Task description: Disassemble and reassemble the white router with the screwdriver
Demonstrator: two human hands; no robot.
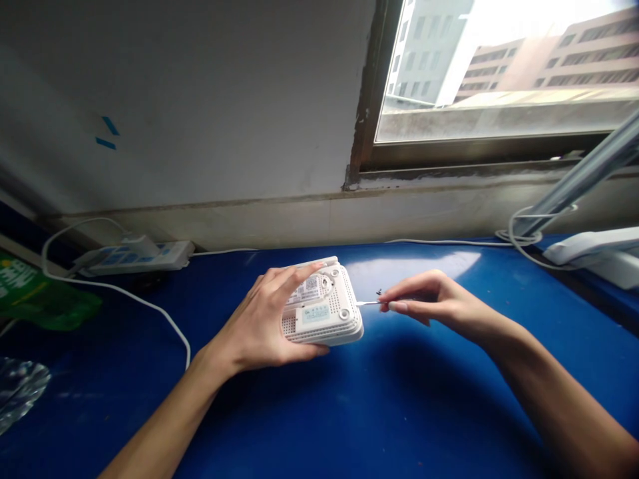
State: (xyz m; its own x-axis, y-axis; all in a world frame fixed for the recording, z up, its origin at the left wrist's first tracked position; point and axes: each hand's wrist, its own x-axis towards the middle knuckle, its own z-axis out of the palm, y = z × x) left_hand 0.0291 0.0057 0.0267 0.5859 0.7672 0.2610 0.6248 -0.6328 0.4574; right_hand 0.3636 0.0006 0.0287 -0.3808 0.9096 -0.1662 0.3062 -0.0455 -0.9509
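White perforated plastic box with rounded corners (344, 293): raised above the surface between the two hands, its labelled face with round feet turned towards the camera, probably so that the near end can be seen and reached.
Left hand (262, 313): clasped round the box from the left, fingers over the upper edge and thumb along the lower; the wide grip likely steadies it against a push from the other side and leaves the right end bare.
Slim, pale flat-tipped tool (368, 303): level, its tip meeting the box's right edge; how deep it sits, I cannot tell.
Right hand (434, 299): pinching the tool between thumb and fingers close to the box, a hold that seems suited to fine control. A small dark bit beside the fingertips is too small to identify.
Glossy blue surface (309, 419): beneath both hands.
Left side: white power strip (172, 255) by the wall, with a looping white cable (150, 304) and a green bottle (44, 299) nearby.
Right side: slanted grey metal pole (579, 179), white cord coiled round its foot.
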